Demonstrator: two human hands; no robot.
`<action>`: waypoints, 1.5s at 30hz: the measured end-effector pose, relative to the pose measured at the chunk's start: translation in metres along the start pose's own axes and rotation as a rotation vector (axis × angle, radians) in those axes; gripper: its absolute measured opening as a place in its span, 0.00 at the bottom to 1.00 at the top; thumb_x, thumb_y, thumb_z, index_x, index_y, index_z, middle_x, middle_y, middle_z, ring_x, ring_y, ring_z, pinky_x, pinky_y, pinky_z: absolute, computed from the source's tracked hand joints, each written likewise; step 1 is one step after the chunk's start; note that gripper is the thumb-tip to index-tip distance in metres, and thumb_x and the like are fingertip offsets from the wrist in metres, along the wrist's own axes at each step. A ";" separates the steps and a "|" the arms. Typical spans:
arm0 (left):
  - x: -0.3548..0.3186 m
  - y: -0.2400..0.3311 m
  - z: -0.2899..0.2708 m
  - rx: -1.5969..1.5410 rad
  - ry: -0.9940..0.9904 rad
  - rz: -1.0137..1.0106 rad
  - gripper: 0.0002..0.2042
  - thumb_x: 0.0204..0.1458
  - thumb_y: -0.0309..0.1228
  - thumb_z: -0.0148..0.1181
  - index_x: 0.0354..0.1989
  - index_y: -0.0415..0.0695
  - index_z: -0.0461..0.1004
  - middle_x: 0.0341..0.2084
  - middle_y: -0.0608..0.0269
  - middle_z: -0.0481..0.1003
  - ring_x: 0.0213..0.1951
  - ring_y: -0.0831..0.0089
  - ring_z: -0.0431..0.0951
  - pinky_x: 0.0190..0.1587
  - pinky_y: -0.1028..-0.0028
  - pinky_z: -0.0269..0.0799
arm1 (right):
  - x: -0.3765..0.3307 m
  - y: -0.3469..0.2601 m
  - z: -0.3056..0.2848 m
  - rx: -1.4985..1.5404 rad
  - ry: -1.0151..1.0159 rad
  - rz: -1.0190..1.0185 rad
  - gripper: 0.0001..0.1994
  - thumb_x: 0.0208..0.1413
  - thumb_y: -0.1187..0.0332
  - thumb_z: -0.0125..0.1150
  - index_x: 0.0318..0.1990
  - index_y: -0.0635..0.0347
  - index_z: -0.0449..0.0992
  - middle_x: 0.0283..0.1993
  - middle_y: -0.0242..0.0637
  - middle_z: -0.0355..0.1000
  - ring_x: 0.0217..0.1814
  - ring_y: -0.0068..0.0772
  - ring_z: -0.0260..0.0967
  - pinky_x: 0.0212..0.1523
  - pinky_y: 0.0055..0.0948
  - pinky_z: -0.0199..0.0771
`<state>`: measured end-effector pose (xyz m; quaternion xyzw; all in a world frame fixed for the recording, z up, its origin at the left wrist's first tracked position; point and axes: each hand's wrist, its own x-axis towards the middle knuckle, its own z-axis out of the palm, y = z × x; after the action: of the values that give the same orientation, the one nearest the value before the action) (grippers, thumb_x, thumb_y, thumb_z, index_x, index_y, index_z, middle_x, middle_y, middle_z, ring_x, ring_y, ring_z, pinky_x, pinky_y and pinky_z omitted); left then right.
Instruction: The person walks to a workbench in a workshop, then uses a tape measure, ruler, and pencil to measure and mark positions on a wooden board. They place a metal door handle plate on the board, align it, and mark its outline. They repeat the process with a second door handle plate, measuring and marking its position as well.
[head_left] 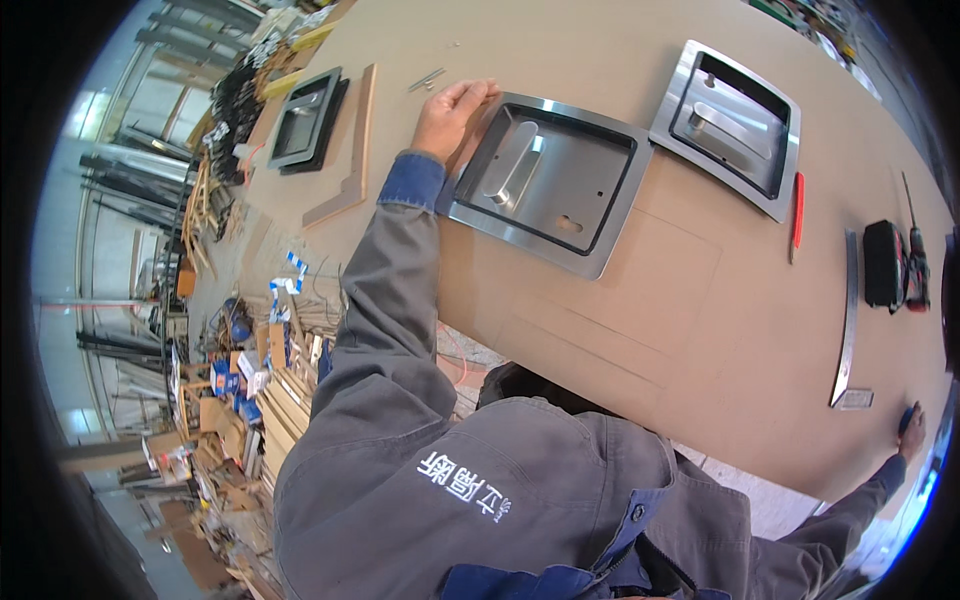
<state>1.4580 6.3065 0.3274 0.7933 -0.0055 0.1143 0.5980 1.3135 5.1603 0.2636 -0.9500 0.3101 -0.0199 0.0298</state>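
My left hand (455, 118) is closed on the left edge of a brushed-metal recessed handle plate (570, 255). The plate is square, with a dark inner rim, a raised bar handle and a keyhole-shaped cutout; it lies slightly tilted on a large brown board (760, 390). Touching or nearly touching its right corner, a second similar metal plate (785, 190) rests farther right. At the far right edge, my right hand (912, 432) has its fingers curled around a small dark-blue object, too small and distorted to name.
A red pencil or marker (798, 215), a metal try square (848, 330) and a cordless drill (915, 265) lie to the right. On the left are a third handle plate (305, 120), an L-shaped wooden piece (350, 185) and thin metal pins (426, 80). Wood scraps and boxes (235, 410) clutter the floor.
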 end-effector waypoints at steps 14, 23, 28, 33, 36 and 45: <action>-0.008 -0.012 -0.009 -0.094 0.041 -0.027 0.17 0.67 0.39 0.58 0.49 0.36 0.81 0.44 0.61 0.83 0.49 0.74 0.80 0.56 0.74 0.73 | -0.126 -0.109 -0.076 0.924 0.227 -0.039 0.24 0.72 0.62 0.51 0.70 0.63 0.67 0.73 0.46 0.64 0.69 0.39 0.66 0.66 0.38 0.70; -0.010 0.041 0.021 -0.149 0.197 0.177 0.12 0.65 0.34 0.61 0.44 0.36 0.80 0.40 0.61 0.84 0.44 0.76 0.81 0.50 0.75 0.76 | -0.320 -0.443 -0.114 2.093 -0.541 -0.557 0.29 0.73 0.53 0.43 0.72 0.64 0.59 0.64 0.50 0.67 0.61 0.44 0.68 0.50 0.40 0.82; -0.081 0.108 0.059 -0.133 -0.396 0.414 0.11 0.64 0.29 0.62 0.51 0.39 0.78 0.45 0.61 0.80 0.47 0.72 0.80 0.53 0.70 0.77 | -0.427 -0.605 -0.114 2.081 -0.655 -0.505 0.30 0.74 0.50 0.38 0.69 0.66 0.61 0.55 0.58 0.73 0.54 0.57 0.76 0.28 0.41 0.88; -0.119 0.119 0.084 -0.365 -0.631 0.180 0.24 0.57 0.31 0.72 0.58 0.36 0.71 0.46 0.59 0.78 0.44 0.75 0.79 0.47 0.73 0.79 | -0.483 -0.673 -0.111 2.010 -0.534 -0.357 0.26 0.73 0.54 0.38 0.64 0.68 0.66 0.54 0.59 0.74 0.54 0.53 0.76 0.55 0.44 0.79; -0.121 0.116 0.085 -0.525 -0.613 -0.004 0.23 0.57 0.31 0.72 0.57 0.36 0.70 0.44 0.58 0.78 0.43 0.76 0.79 0.43 0.75 0.79 | -0.492 -0.686 -0.104 1.795 -0.291 -0.408 0.26 0.74 0.54 0.38 0.63 0.70 0.67 0.54 0.60 0.75 0.54 0.51 0.76 0.57 0.43 0.78; -0.119 0.108 0.090 -0.813 -0.593 -0.141 0.17 0.58 0.29 0.70 0.50 0.38 0.70 0.39 0.62 0.76 0.38 0.80 0.78 0.36 0.80 0.78 | -0.482 -0.690 -0.089 1.615 -0.063 -0.610 0.22 0.73 0.64 0.41 0.62 0.76 0.69 0.55 0.58 0.76 0.58 0.47 0.75 0.58 0.40 0.78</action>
<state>1.3419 6.1754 0.3840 0.4933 -0.1655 -0.1678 0.8373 1.3249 5.9971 0.3907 -0.6798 -0.0688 -0.2151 0.6978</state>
